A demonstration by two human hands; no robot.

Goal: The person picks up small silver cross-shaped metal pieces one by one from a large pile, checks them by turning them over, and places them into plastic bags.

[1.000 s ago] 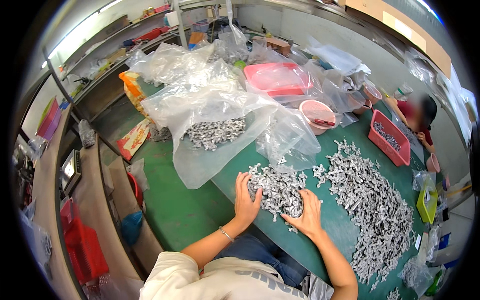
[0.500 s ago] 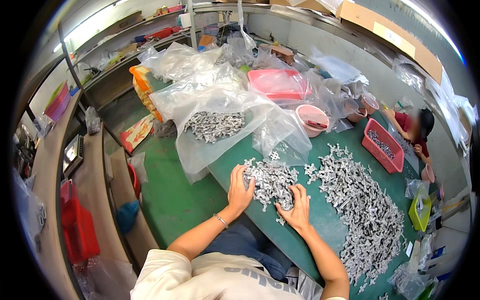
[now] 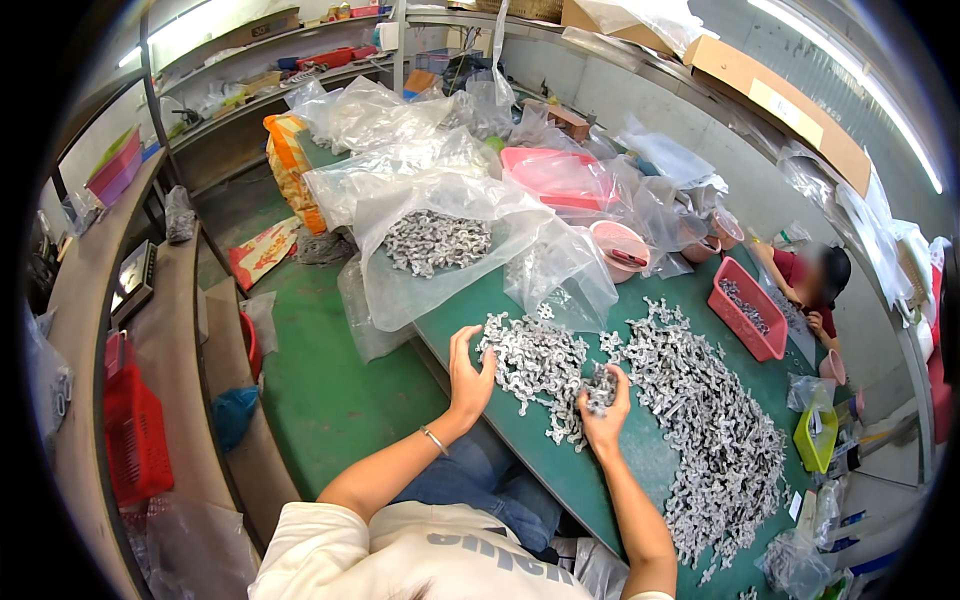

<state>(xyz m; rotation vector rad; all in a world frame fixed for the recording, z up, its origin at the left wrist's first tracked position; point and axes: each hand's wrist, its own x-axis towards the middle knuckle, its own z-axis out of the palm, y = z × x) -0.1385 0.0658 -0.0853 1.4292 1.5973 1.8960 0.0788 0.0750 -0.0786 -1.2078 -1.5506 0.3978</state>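
Observation:
A small heap of grey, knobbly cast metal parts (image 3: 535, 362) lies on the green table between my hands. At its left edge is my left hand (image 3: 470, 375), open, thumb apart from the fingers and nothing gripped. My right hand (image 3: 606, 418), on the heap's right side, is curled around a handful of metal parts (image 3: 600, 388), which it holds just over the tabletop. To the right spreads a much larger heap of the same parts (image 3: 710, 430). More of these pieces (image 3: 437, 243) sit in the mouth of a clear plastic bag (image 3: 400, 295) beyond my left hand.
A pink basket with small parts (image 3: 748, 312) stands at the right, near a co-worker in a red top (image 3: 790, 268). Pink bowls (image 3: 619, 250) and a pink tray (image 3: 560, 175) are at the back. Wooden shelves (image 3: 170, 400) with red baskets (image 3: 137, 430) line the left.
My right hand has closed on some parts and lifted them slightly at the heap's right side. My left hand has drawn a little away from the heap. The view has shifted slightly.

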